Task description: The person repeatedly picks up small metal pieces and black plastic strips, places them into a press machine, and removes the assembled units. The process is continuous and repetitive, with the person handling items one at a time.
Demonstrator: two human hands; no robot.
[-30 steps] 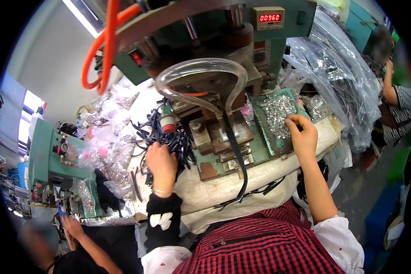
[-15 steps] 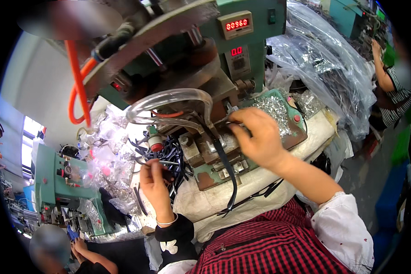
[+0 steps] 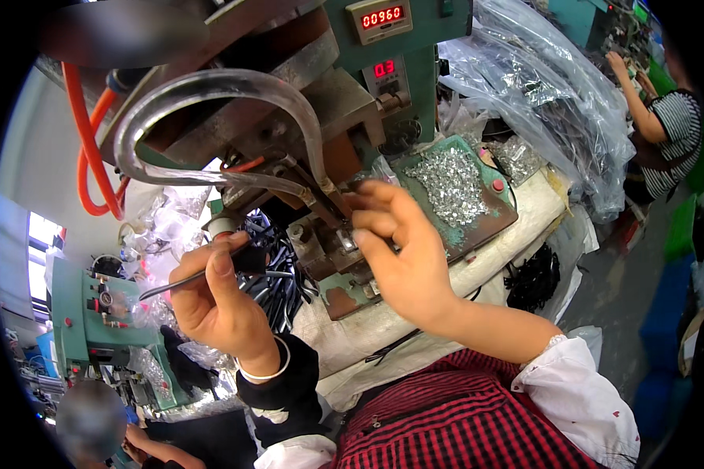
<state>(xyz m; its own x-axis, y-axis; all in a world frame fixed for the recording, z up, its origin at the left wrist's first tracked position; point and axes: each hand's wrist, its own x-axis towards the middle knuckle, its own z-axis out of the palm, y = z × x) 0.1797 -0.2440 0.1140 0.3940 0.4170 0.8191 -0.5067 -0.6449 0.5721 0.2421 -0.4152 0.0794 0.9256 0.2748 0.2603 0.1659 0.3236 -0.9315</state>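
My left hand (image 3: 223, 301) is closed round a thin metal tool that looks like tweezers (image 3: 172, 286), raised in front of the press. Something dark (image 3: 250, 259) shows at its fingertips, too unclear to name. My right hand (image 3: 403, 254) reaches in from the right with bent fingers at the die (image 3: 343, 241) of the green press; what the fingertips pinch, if anything, is hidden. Clear bent tubes (image 3: 314, 144) run down to the die beside them. Below the left hand's fingers lies a heap of black strips (image 3: 278, 293).
To the right, small shiny metal pieces (image 3: 450, 187) are piled on the green base plate, near a red button (image 3: 498, 185). Orange hoses (image 3: 86, 148) hang at upper left. Plastic bags (image 3: 184, 227) crowd the left; a large plastic cover (image 3: 540, 94) and a co-worker (image 3: 665, 141) are at far right.
My left hand has risen and moved left with the tool. My right hand has shifted left and slightly down in the picture. The black strip that hung from the die no longer shows there.
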